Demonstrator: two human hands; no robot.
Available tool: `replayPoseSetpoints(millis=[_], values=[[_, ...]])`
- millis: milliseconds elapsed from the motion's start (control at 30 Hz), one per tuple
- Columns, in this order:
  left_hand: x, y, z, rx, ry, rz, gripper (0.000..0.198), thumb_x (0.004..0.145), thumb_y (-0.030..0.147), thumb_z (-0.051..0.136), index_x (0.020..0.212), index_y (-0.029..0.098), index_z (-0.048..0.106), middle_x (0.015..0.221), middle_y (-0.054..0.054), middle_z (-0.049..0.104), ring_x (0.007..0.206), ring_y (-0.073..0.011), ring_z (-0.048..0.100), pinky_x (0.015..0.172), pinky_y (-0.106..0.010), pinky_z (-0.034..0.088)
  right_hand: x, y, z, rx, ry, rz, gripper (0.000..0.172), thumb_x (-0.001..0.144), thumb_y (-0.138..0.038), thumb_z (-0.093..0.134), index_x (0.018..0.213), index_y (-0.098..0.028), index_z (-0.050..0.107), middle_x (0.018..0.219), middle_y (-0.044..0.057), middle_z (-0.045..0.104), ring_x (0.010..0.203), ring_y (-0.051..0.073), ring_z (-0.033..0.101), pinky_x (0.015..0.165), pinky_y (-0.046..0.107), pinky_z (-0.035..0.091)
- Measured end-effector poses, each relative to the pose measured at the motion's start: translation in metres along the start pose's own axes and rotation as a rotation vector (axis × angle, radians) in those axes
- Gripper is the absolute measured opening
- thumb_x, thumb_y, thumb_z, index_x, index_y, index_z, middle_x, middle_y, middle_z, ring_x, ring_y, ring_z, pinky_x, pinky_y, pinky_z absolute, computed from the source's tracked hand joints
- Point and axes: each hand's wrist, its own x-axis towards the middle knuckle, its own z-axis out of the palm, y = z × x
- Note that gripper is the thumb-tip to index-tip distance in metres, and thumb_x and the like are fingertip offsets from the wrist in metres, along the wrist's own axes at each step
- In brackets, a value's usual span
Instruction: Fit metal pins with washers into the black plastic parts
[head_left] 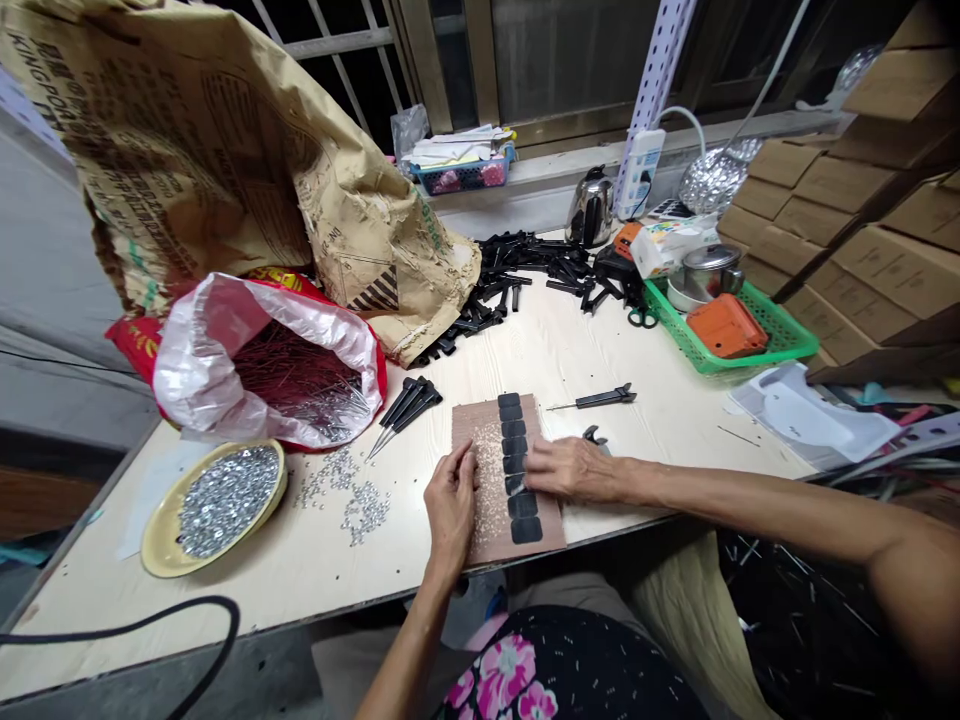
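A brown cardboard sheet (551, 520) lies at the table's front edge, with a column of black rounded pieces (515, 446) down its right half and pale specks over its left half. My left hand (451, 500) rests at the sheet's left edge, fingers curled and pressed together; what they hold, if anything, is hidden. My right hand (568, 468) reaches in from the right, its fingers closed and bent down at the black pieces, the tips hidden. Beyond it lies a black-handled tool with a thin metal shaft (600, 397). Several similar tools (409, 405) are bunched to the left.
A yellow bowl (150, 555) of small shiny metal parts stands left, with loose ones (366, 510) beside it. Behind are a red and white bag (187, 350) of thin rods, a paper sack (360, 200) and piled black parts (525, 260). A green basket (795, 343) and cartons (885, 290) stand right.
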Motion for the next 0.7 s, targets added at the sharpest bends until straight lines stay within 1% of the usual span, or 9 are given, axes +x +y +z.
replayPoseSetpoints(millis=[100, 133, 267, 300, 433, 533, 567, 600, 700], values=[[0.001, 0.001, 0.001, 0.001, 0.016, 0.0, 0.039, 0.086, 0.045, 0.05, 0.113, 0.021, 0.065, 0.086, -0.004, 0.067, 0.062, -0.0141, 0.056, 0.069, -0.029, 0.046, 0.004, 0.006, -0.004, -0.002, 0.038, 0.312, 0.024, 0.095, -0.014, 0.036, 0.084, -0.015, 0.058, 0.083, 0.004, 0.053, 0.075, 0.014, 0.045, 0.048, 0.02, 0.034], [0.001, 0.001, 0.001, 0.004, 0.02, 0.002, 0.039, 0.086, 0.045, 0.05, 0.112, 0.021, 0.065, 0.085, -0.004, 0.067, 0.061, -0.0142, 0.056, 0.069, -0.029, 0.046, 0.006, 0.007, -0.005, 0.025, 0.025, 0.331, 0.024, 0.095, -0.014, 0.036, 0.084, -0.015, 0.058, 0.082, 0.004, 0.053, 0.075, 0.013, 0.045, 0.048, 0.02, 0.035], [0.0, 0.0, 0.0, 0.012, 0.019, 0.001, 0.039, 0.086, 0.045, 0.05, 0.113, 0.021, 0.065, 0.089, -0.006, 0.068, 0.065, -0.0157, 0.058, 0.069, -0.029, 0.047, 0.01, 0.004, -0.005, 0.2, -0.077, 0.05, 0.026, 0.095, -0.011, 0.034, 0.089, -0.019, 0.058, 0.08, 0.0, 0.053, 0.071, 0.011, 0.045, 0.049, 0.018, 0.037], [0.0, -0.001, 0.0, 0.013, 0.018, -0.001, 0.039, 0.086, 0.045, 0.05, 0.113, 0.021, 0.065, 0.093, -0.007, 0.069, 0.068, -0.0163, 0.059, 0.07, -0.029, 0.047, 0.011, 0.004, -0.006, 0.211, -0.076, 0.05, 0.027, 0.095, -0.012, 0.033, 0.089, -0.018, 0.058, 0.08, 0.0, 0.053, 0.071, 0.01, 0.045, 0.049, 0.019, 0.038], [0.0, -0.003, 0.001, 0.031, 0.015, -0.009, 0.039, 0.086, 0.045, 0.049, 0.113, 0.022, 0.065, 0.101, -0.007, 0.068, 0.074, -0.0172, 0.061, 0.071, -0.029, 0.047, 0.012, 0.007, -0.012, 0.18, -0.044, 0.209, 0.029, 0.096, -0.015, 0.032, 0.084, -0.014, 0.058, 0.077, 0.001, 0.052, 0.069, 0.011, 0.045, 0.05, 0.02, 0.039], [0.001, -0.003, 0.001, 0.042, 0.014, -0.014, 0.039, 0.086, 0.045, 0.049, 0.113, 0.022, 0.064, 0.096, -0.007, 0.069, 0.071, -0.0161, 0.061, 0.071, -0.029, 0.047, 0.01, 0.005, -0.013, 0.242, -0.137, -0.023, 0.026, 0.094, -0.011, 0.034, 0.088, -0.016, 0.059, 0.077, 0.0, 0.053, 0.073, 0.011, 0.046, 0.048, 0.017, 0.035], [0.001, -0.003, 0.002, 0.043, 0.019, -0.011, 0.039, 0.087, 0.045, 0.049, 0.113, 0.021, 0.064, 0.092, -0.006, 0.069, 0.069, -0.0158, 0.06, 0.071, -0.029, 0.047, 0.01, 0.005, -0.013, 0.25, -0.143, -0.054, 0.026, 0.094, -0.011, 0.034, 0.089, -0.017, 0.059, 0.078, 0.0, 0.054, 0.074, 0.011, 0.046, 0.048, 0.017, 0.035], [0.002, -0.003, 0.002, 0.041, 0.025, -0.008, 0.039, 0.087, 0.045, 0.049, 0.113, 0.021, 0.064, 0.088, -0.005, 0.068, 0.068, -0.0156, 0.059, 0.071, -0.029, 0.047, 0.01, 0.006, -0.013, 0.248, -0.133, -0.032, 0.027, 0.095, -0.012, 0.033, 0.089, -0.016, 0.059, 0.078, 0.0, 0.054, 0.074, 0.011, 0.046, 0.048, 0.018, 0.035], [0.002, -0.003, 0.002, 0.024, 0.031, -0.002, 0.04, 0.086, 0.045, 0.049, 0.114, 0.02, 0.064, 0.082, -0.004, 0.067, 0.065, -0.0149, 0.058, 0.071, -0.029, 0.047, 0.013, 0.011, -0.011, 0.193, -0.05, 0.234, 0.035, 0.098, -0.019, 0.028, 0.084, -0.012, 0.059, 0.078, 0.002, 0.053, 0.07, 0.01, 0.044, 0.05, 0.019, 0.036]])
